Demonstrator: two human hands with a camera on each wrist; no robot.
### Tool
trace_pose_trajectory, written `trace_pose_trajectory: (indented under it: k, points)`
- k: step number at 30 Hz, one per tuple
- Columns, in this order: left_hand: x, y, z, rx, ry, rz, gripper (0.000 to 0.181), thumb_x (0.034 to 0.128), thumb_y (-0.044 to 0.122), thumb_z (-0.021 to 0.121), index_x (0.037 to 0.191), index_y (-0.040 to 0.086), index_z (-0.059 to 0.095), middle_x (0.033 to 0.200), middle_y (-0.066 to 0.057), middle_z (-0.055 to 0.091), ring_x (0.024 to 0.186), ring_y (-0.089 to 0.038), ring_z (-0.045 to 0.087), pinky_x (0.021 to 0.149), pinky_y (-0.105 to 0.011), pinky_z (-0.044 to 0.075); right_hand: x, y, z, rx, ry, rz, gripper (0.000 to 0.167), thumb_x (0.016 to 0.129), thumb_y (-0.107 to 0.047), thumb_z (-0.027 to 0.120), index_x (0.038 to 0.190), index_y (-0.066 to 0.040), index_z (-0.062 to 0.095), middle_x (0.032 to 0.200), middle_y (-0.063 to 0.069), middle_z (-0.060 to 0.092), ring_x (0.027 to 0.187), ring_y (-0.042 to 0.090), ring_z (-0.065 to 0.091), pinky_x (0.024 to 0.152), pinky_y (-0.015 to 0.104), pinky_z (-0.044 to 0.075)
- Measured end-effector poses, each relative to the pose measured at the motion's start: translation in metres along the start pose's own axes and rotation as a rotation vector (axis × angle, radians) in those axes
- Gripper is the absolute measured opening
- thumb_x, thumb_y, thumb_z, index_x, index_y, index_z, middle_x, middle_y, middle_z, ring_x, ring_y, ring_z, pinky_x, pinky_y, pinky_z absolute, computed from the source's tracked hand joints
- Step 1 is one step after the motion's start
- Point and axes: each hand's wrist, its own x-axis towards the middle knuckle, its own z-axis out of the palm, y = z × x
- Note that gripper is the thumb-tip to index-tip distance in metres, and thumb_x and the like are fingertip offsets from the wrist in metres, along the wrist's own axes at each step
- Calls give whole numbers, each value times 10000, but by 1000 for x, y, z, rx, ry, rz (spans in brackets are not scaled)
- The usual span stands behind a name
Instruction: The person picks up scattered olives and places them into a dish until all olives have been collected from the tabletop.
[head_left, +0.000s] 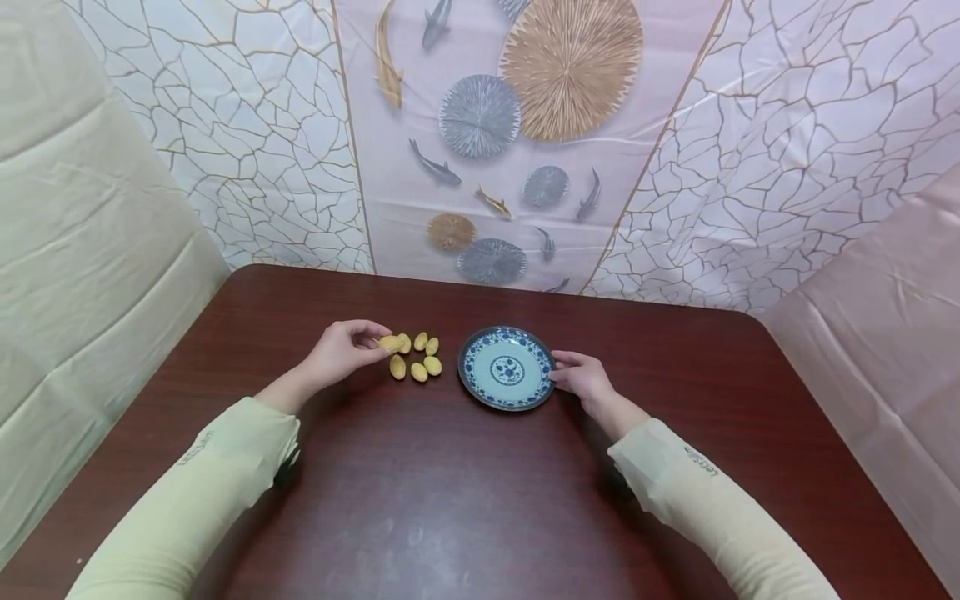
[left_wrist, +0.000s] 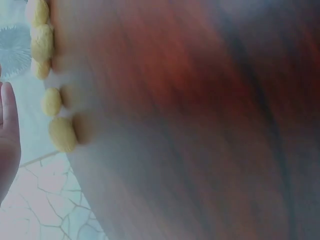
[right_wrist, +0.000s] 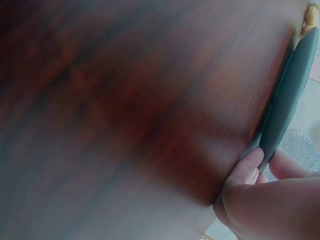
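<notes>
A small yellow oval piece [head_left: 388, 343], with a rough surface, lies at the fingertips of my left hand [head_left: 341, 354], which pinches it. Several similar yellow pieces [head_left: 432, 365] are grouped on the table just to the right of that hand; the left wrist view shows a row of them [left_wrist: 62, 134] beyond the hand's edge [left_wrist: 9, 125]. To their right is a round plate [head_left: 507, 368] with a pale blue face and a dark blue floral rim. My right hand [head_left: 588, 385] grips the plate's right edge, thumb and fingers on either side of the rim [right_wrist: 287, 100].
Everything stands on a dark reddish-brown table [head_left: 450, 500] with rounded far corners. A patterned cloth backdrop [head_left: 270, 125] rises behind its far edge, and plain pale cloth [head_left: 90, 183] hangs at the left and right sides.
</notes>
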Motion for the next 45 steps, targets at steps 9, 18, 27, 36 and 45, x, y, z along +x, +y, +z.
trace_pose_trajectory:
  k: [9, 18, 27, 36, 45]
  points:
    - [13, 15, 13, -40, -43, 8, 292, 802, 147, 728, 1056, 13, 678, 972, -141, 700, 839, -177, 630, 697, -215, 490, 1, 0, 0, 7, 14, -6, 472, 887, 24, 561, 1350, -7, 474, 1274, 205, 527, 800, 38, 570, 801, 226, 521]
    - [24, 30, 27, -88, -86, -20, 306, 813, 162, 722, 1084, 32, 667, 1004, -128, 689, 867, -178, 617, 709, -203, 489, 1, 0, -1, 9, 14, -3, 471, 889, 23, 562, 1350, -5, 472, 1270, 208, 531, 826, 57, 575, 820, 245, 521]
    - [38, 45, 45, -85, -100, -37, 308, 828, 181, 711, 1103, 52, 661, 1050, -117, 669, 913, -198, 604, 751, -253, 503, 0, 0, -1, 10, 11, -4, 472, 890, 22, 560, 1353, -4, 469, 1302, 226, 516, 829, 53, 577, 821, 247, 522]
    - [50, 56, 71, -64, -87, -14, 291, 822, 165, 715, 1085, 46, 673, 1047, -118, 679, 909, -202, 622, 769, -274, 517, 0, 0, -1, 8, 12, 8, 472, 899, 12, 552, 1362, -25, 466, 1313, 210, 510, 941, 119, 578, 908, 305, 499]
    - [58, 63, 91, -94, -83, -32, 273, 810, 140, 727, 1060, 40, 680, 1013, -115, 687, 887, -191, 631, 772, -263, 522, 1, 2, 0, 11, 9, -18, 471, 892, 23, 557, 1354, -7, 469, 1304, 229, 521, 843, 55, 580, 844, 261, 520]
